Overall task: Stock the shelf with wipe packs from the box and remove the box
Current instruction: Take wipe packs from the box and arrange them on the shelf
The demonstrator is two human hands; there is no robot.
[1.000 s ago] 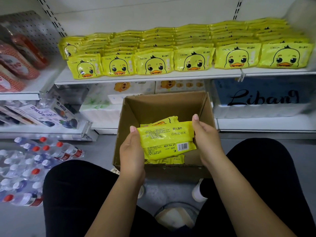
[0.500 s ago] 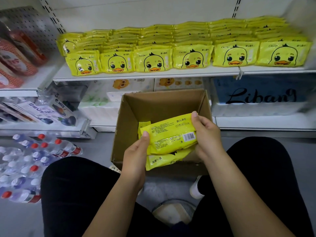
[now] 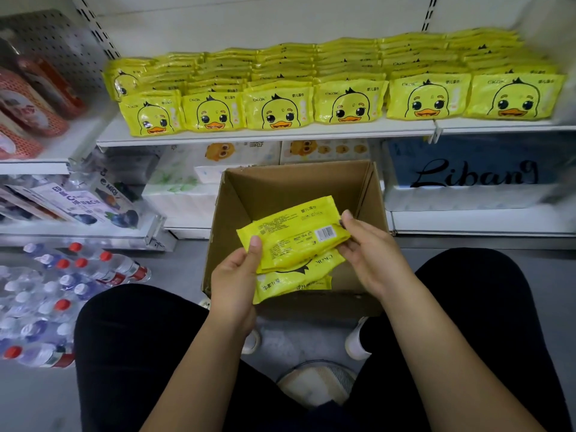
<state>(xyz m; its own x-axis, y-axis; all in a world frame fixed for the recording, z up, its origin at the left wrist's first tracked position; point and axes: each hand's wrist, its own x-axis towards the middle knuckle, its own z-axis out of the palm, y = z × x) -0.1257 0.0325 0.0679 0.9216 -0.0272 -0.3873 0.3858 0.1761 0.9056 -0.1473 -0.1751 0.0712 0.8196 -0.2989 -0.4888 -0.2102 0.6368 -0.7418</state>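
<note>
Stack of approx. 3 wipe packs (image 3: pixel 296 241) has been raised and tilted vs. 1 s ago. It is gripped at its ends by left hand (image 3: pixel 233 275) and right hand (image 3: pixel 371 257), over the box (image 3: pixel 299 182) near edge (anything beneath is hidden). Shelf (image 3: pixel 265 134) placement is judged next.

My two hands hold one bunch together.
My left hand (image 3: pixel 234 283) grips the near left end of the wipe packs (image 3: pixel 293 241), thumb lying on top. My right hand (image 3: pixel 372 258) pinches the right end, thumb on top, fingers curled under. Both bare arms reach forward from the bottom, coming closer at the hands.
</note>
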